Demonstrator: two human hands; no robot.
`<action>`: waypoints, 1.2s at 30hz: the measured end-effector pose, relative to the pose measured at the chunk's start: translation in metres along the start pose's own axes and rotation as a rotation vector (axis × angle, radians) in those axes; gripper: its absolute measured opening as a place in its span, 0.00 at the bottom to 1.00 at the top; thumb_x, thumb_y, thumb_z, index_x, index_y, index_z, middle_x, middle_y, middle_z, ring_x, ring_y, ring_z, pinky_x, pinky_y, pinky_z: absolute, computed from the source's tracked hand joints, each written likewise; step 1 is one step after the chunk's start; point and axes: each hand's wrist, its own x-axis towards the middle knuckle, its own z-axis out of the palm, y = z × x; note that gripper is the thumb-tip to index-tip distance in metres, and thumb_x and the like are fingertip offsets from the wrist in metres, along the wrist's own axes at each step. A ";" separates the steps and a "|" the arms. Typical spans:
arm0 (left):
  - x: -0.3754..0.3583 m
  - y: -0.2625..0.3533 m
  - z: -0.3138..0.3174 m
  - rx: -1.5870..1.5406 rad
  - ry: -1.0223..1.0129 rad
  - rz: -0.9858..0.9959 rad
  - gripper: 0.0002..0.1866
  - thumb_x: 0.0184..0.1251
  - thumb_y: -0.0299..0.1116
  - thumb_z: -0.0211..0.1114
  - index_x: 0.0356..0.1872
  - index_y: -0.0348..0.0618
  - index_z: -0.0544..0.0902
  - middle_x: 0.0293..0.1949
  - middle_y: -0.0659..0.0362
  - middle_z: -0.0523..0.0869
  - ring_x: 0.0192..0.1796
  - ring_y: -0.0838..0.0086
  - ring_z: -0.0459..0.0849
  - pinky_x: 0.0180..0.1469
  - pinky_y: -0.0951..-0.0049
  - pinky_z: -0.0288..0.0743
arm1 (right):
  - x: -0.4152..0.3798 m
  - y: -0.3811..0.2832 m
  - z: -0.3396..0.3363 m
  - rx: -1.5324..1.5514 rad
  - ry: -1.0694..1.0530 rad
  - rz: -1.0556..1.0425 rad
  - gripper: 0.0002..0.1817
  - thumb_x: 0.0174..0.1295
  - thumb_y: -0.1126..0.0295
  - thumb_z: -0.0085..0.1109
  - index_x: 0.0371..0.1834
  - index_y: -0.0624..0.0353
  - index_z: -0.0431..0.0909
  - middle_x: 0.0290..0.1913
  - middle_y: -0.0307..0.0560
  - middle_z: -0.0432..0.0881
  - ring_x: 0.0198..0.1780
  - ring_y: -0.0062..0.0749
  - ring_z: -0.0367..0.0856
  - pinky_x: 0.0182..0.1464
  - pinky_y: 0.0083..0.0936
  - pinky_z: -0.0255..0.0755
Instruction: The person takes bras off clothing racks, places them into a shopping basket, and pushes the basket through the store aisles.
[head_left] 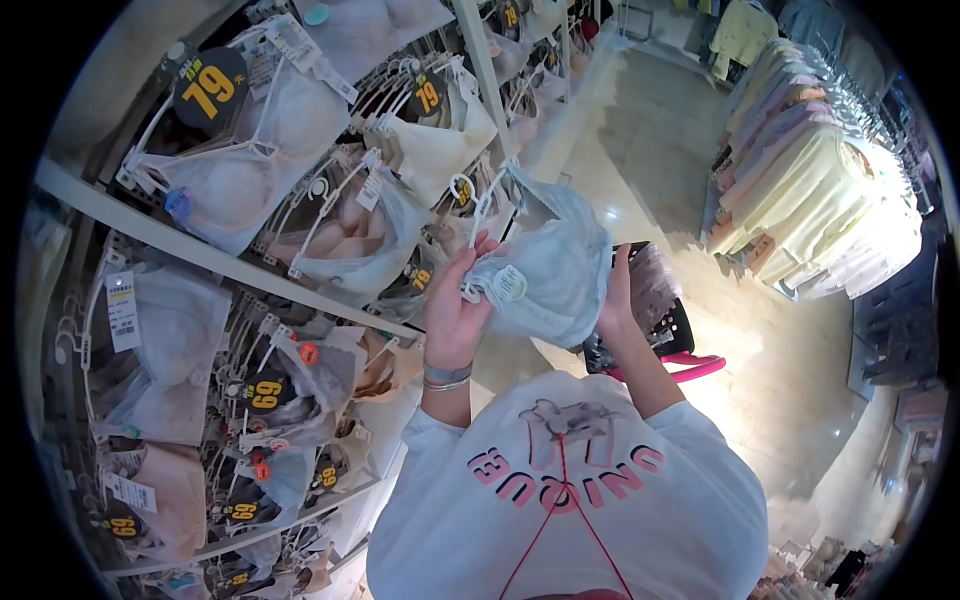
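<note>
A pale blue bra (560, 265) on a white hanger (487, 205) is held up in front of my chest. My left hand (458, 305) grips its left side by the lower part of the hanger, with the thumb and fingers closed. A round green and white sticker (510, 283) shows on the nearer cup. My right hand (617, 300) is closed on the bra's right edge; most of its fingers are hidden behind the fabric. Below and behind that hand is a dark basket (672, 330) with a pink handle (695, 368), holding something in clear plastic.
On the left, a white-framed rack (230, 262) carries many hanging bras (215, 185) with round black price signs (210, 88). A rail of pastel tops (815, 190) stands at the upper right. Tiled floor (640, 130) runs between them.
</note>
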 end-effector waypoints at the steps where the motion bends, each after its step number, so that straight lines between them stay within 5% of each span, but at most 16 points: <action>1: 0.000 -0.002 0.000 0.016 -0.008 0.001 0.17 0.70 0.28 0.50 0.57 0.32 0.72 0.48 0.52 0.81 0.53 0.67 0.79 0.58 0.65 0.71 | -0.006 -0.001 -0.004 -0.008 0.025 0.007 0.32 0.64 0.56 0.56 0.64 0.66 0.61 0.63 0.58 0.68 0.64 0.47 0.68 0.68 0.44 0.59; 7: -0.003 -0.006 0.010 0.049 0.030 0.008 0.18 0.71 0.29 0.50 0.57 0.31 0.71 0.45 0.53 0.82 0.50 0.69 0.80 0.55 0.67 0.73 | -0.021 -0.019 0.014 -0.167 0.170 0.178 0.28 0.53 0.75 0.61 0.58 0.71 0.66 0.54 0.62 0.76 0.53 0.48 0.79 0.61 0.43 0.71; 10: -0.006 -0.005 0.013 0.047 -0.014 0.005 0.18 0.70 0.29 0.51 0.58 0.31 0.71 0.44 0.54 0.82 0.49 0.69 0.80 0.54 0.68 0.73 | -0.022 -0.023 0.032 -0.249 0.198 0.152 0.26 0.52 0.75 0.61 0.55 0.73 0.67 0.53 0.63 0.76 0.53 0.48 0.79 0.62 0.43 0.70; 13: -0.012 -0.005 0.019 0.067 -0.023 0.022 0.18 0.71 0.29 0.50 0.58 0.32 0.71 0.43 0.54 0.82 0.49 0.69 0.80 0.54 0.68 0.73 | -0.023 -0.021 0.046 -0.291 0.256 0.156 0.24 0.57 0.70 0.57 0.56 0.70 0.68 0.53 0.60 0.77 0.53 0.48 0.79 0.61 0.43 0.71; 16: -0.016 -0.006 0.026 0.100 -0.041 0.066 0.18 0.71 0.29 0.50 0.58 0.32 0.71 0.43 0.55 0.82 0.49 0.70 0.80 0.54 0.69 0.73 | -0.014 -0.008 0.045 -0.294 0.229 0.042 0.33 0.62 0.48 0.51 0.61 0.64 0.66 0.59 0.58 0.73 0.58 0.48 0.74 0.62 0.45 0.68; 19: -0.019 -0.008 0.033 0.127 0.021 0.162 0.18 0.71 0.30 0.50 0.59 0.34 0.71 0.44 0.56 0.81 0.48 0.71 0.80 0.52 0.70 0.73 | -0.013 0.016 0.058 -0.081 0.059 0.085 0.46 0.56 0.31 0.46 0.66 0.60 0.61 0.64 0.55 0.68 0.62 0.47 0.70 0.64 0.45 0.64; 22: -0.016 -0.004 0.031 0.086 0.086 0.236 0.17 0.72 0.30 0.49 0.59 0.35 0.71 0.45 0.57 0.80 0.46 0.73 0.80 0.50 0.71 0.73 | -0.015 0.027 0.045 -0.041 -0.031 0.044 0.54 0.50 0.25 0.44 0.68 0.60 0.57 0.65 0.56 0.66 0.64 0.48 0.68 0.66 0.45 0.61; 25: -0.019 -0.002 0.030 0.088 0.128 0.275 0.18 0.72 0.31 0.49 0.59 0.36 0.70 0.44 0.57 0.80 0.45 0.75 0.79 0.49 0.73 0.73 | -0.014 0.022 0.032 -0.022 0.041 0.103 0.45 0.59 0.34 0.46 0.68 0.60 0.58 0.65 0.56 0.67 0.63 0.49 0.69 0.65 0.45 0.62; 28: -0.022 -0.003 0.034 0.127 0.157 0.286 0.18 0.73 0.31 0.50 0.60 0.35 0.69 0.43 0.57 0.80 0.44 0.76 0.79 0.47 0.75 0.73 | -0.009 0.019 0.037 -0.357 0.205 0.080 0.32 0.62 0.56 0.57 0.64 0.63 0.62 0.61 0.56 0.71 0.61 0.49 0.71 0.64 0.44 0.65; 31: -0.021 -0.007 0.026 0.179 0.109 0.319 0.18 0.73 0.31 0.49 0.60 0.34 0.68 0.43 0.57 0.80 0.43 0.77 0.79 0.46 0.77 0.74 | -0.008 0.024 0.053 -0.268 0.278 0.149 0.28 0.57 0.73 0.59 0.62 0.64 0.64 0.57 0.56 0.75 0.57 0.47 0.75 0.61 0.42 0.70; 36: -0.026 -0.004 0.022 0.194 0.014 0.311 0.21 0.70 0.30 0.55 0.60 0.32 0.67 0.43 0.56 0.80 0.44 0.77 0.79 0.47 0.77 0.73 | -0.006 0.018 0.056 -0.400 0.217 0.212 0.27 0.55 0.78 0.58 0.61 0.65 0.65 0.55 0.54 0.76 0.55 0.44 0.77 0.59 0.39 0.72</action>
